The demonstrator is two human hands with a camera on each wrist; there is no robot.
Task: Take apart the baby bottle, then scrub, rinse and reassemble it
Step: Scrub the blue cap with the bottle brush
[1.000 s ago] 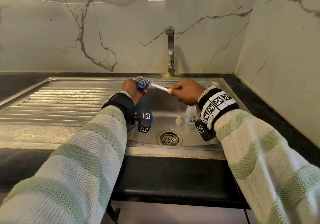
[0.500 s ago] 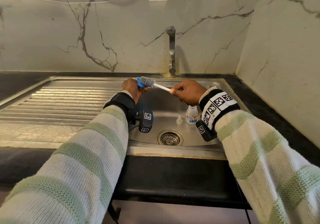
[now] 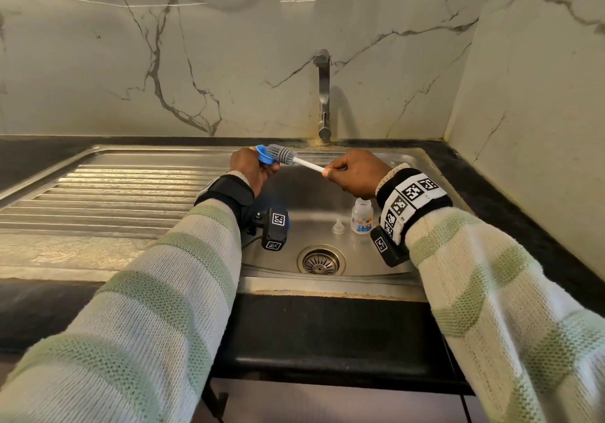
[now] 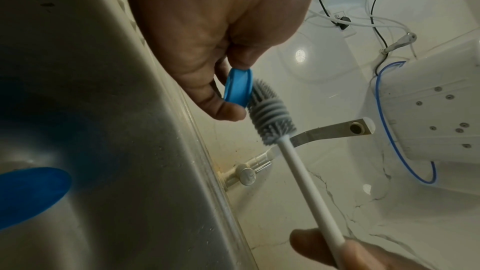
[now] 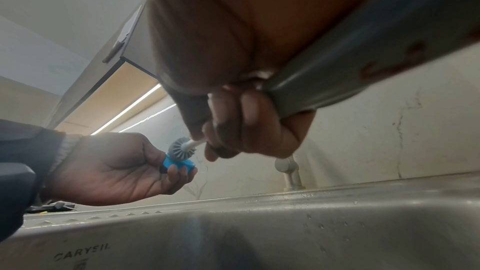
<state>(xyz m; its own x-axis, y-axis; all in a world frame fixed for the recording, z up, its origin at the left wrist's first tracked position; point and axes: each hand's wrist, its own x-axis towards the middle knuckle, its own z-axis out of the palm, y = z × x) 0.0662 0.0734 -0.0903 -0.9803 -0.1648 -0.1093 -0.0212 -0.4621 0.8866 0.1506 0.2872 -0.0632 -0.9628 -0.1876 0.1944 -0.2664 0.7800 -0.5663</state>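
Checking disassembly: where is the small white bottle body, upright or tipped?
Upright. The small white bottle body stands on the steel sink floor, neck up, beside the loose clear teat.

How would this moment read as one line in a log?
step: scrubbing | left hand: blue ring | right hand: brush | bottle, teat: sink

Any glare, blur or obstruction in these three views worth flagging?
Head: sharp, edges bowed by the wide lens. Left wrist: blue ring and brush crisp, near sink wall blurred. Right wrist: palm and faucet spout block much, backlight hazes the left hand.
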